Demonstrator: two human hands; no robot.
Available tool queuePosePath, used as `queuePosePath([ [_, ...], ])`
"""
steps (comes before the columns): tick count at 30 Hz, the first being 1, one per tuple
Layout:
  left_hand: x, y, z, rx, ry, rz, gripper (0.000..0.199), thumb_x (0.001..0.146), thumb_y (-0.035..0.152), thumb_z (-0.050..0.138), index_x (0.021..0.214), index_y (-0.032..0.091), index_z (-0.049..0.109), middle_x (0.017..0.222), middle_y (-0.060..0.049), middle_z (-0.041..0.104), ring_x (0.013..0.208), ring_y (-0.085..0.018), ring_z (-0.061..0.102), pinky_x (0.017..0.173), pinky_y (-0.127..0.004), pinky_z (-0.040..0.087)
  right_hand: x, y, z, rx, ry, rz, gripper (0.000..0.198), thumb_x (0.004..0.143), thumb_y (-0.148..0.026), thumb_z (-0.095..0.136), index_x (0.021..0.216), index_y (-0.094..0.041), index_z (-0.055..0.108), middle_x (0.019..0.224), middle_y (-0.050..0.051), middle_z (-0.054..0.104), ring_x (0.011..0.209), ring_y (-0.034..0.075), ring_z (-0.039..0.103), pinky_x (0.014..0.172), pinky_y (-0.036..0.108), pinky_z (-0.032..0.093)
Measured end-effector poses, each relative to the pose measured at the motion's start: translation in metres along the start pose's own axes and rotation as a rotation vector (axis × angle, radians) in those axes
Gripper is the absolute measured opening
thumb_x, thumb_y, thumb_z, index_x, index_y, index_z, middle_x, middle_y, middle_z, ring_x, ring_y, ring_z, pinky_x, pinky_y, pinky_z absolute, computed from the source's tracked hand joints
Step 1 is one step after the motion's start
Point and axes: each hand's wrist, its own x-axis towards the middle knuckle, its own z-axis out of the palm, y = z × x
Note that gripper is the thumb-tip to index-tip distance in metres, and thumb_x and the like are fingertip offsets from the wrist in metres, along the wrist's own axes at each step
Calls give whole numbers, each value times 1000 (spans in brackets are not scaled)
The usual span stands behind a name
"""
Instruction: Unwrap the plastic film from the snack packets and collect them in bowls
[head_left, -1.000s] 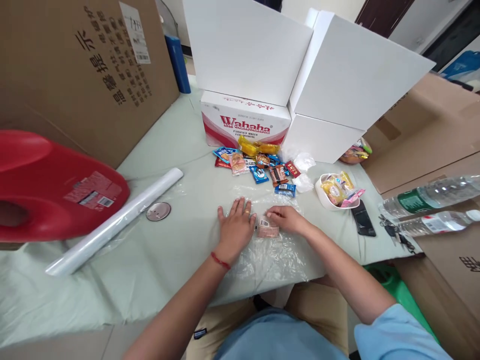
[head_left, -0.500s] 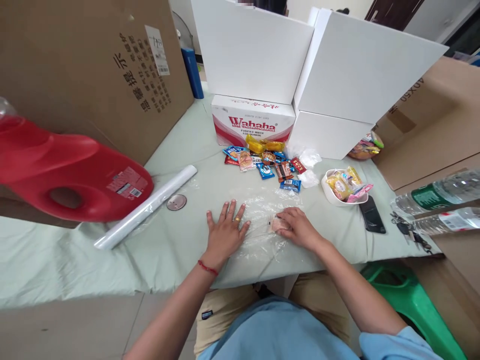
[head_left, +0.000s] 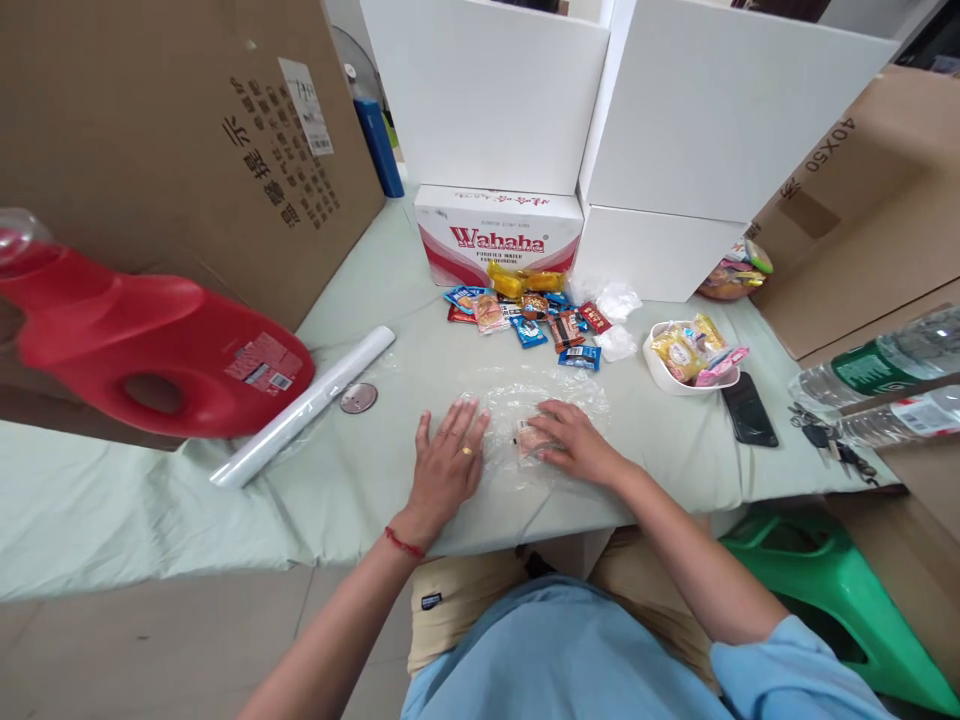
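A clear plastic sheet (head_left: 551, 390) lies crinkled on the table in front of me. My left hand (head_left: 447, 455) rests palm down at the sheet's left edge, fingers stretched out and holding nothing. On the sheet sits a small pinkish wrapped snack packet (head_left: 527, 438). My right hand (head_left: 576, 445) has its fingertips on the packet's right side and covers part of it. Beyond the sheet is a pile of wrapped snacks (head_left: 530, 333) in blue, red, brown and yellow.
Left of my hands are a metal disc (head_left: 358, 398), a white plastic roll (head_left: 307, 405) and a red jug (head_left: 225, 385). To the right stand a white bowl (head_left: 660, 375) of snacks, a phone (head_left: 750, 410), keys (head_left: 832, 440) and bottles (head_left: 885, 355). A Wahaha box (head_left: 499, 240) stands behind.
My right hand has shifted left with the snack packet, closer to my left hand. The left hand's fingers have drawn nearer together. The view has tilted slightly.
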Motion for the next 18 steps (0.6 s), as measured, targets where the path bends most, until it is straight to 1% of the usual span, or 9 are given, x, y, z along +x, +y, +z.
queuePosePath([
  [2,-15,-10,-4,-112,-65,139,55,101,12,38,152,24,55,154,-12,62,150,-23,52,133,-58,19,-32,2,-8,98,64,2,49,103,-39,61,151,-28,57,160,16,49,150,31,46,123,56,39],
  [4,-32,-21,-10,-229,-131,184,63,95,7,37,154,24,52,146,-10,68,142,-20,59,131,-52,28,-69,3,-17,148,80,27,54,104,-47,58,156,-34,51,160,13,49,149,30,48,123,53,42],
  [7,-54,-33,-19,-339,-204,174,73,86,10,42,159,22,44,155,-12,60,148,-23,53,131,-53,29,-111,3,-20,55,93,47,85,92,-55,75,165,-39,36,167,13,41,153,36,42,123,58,43],
  [9,-61,-35,-24,-358,-217,175,72,88,19,47,160,20,42,165,-15,49,156,-27,42,132,-58,23,-120,3,-16,-18,171,67,87,93,-51,75,167,-39,31,166,14,42,152,36,43,121,60,44],
  [10,-61,-34,-25,-352,-206,164,69,91,25,50,159,20,42,167,-16,46,159,-29,38,132,-60,21,-119,3,-14,-36,220,86,81,95,-48,72,166,-38,33,162,15,47,148,36,47,120,60,45],
  [12,-55,-28,-26,-324,-168,129,62,95,39,58,153,20,50,166,-16,47,160,-32,33,132,-62,17,-106,4,-14,-25,287,128,60,99,-46,66,156,-36,50,145,15,62,135,35,58,113,59,50],
  [15,-33,-18,-21,-310,-122,57,32,100,43,57,122,26,72,144,-8,70,156,-30,41,132,-61,16,-72,11,-25,77,274,188,29,101,-48,60,117,-30,75,109,11,75,109,31,69,99,50,57],
  [16,-23,-16,-17,-316,-102,12,26,102,41,53,108,27,75,131,-5,76,152,-29,46,132,-60,17,-60,15,-30,119,271,223,28,100,-50,59,106,-27,76,101,10,75,101,29,70,94,46,58],
  [18,-3,-17,-10,-312,-40,-144,31,104,37,48,89,25,73,113,-5,80,142,-28,56,131,-57,24,-40,24,-38,183,272,329,33,98,-52,58,95,-24,75,91,7,75,87,25,70,84,40,57],
])
